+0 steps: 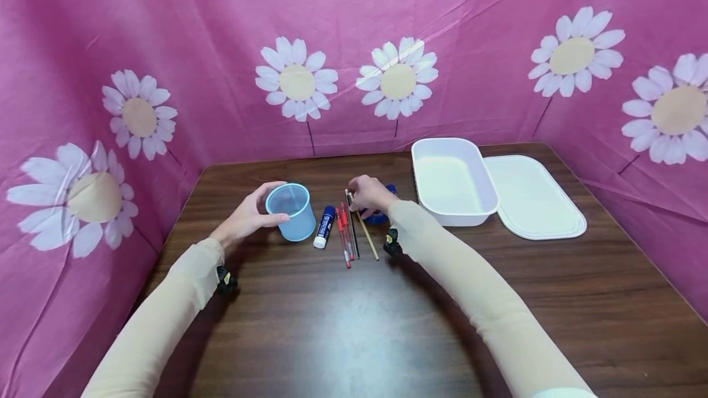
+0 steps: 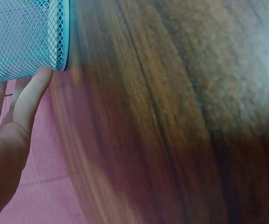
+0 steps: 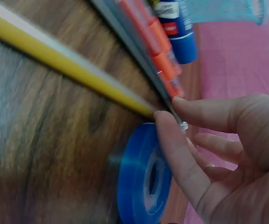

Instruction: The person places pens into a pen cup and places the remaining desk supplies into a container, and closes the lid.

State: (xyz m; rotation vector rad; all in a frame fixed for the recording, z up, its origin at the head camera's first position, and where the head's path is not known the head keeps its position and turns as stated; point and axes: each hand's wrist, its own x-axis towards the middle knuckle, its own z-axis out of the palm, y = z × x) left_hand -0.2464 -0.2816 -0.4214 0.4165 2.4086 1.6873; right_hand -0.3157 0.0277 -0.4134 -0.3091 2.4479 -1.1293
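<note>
In the head view my left hand [image 1: 249, 217] holds a light blue mesh pencil cup [image 1: 298, 223], thumb at the near side of its rim and fingers round the far side. The left wrist view shows the same mesh cup [image 2: 22, 42] at upper left. My right hand [image 1: 369, 194] pinches the far end of a yellow pencil [image 1: 369, 241]. In the right wrist view a dark pencil [image 3: 130, 44] runs close by the fingertips. Two red pens [image 1: 344, 235] and a blue glue stick [image 1: 324, 227] lie left of the pencils. A roll of blue tape [image 3: 139, 177] sits beneath the right hand.
At the right stands a white plastic box [image 1: 481, 217], open at the top. Its white lid [image 1: 539, 198] lies beside it on the brown wooden table [image 1: 276, 324]. A pink curtain [image 1: 343, 5] with printed daisies closes off the back and both sides.
</note>
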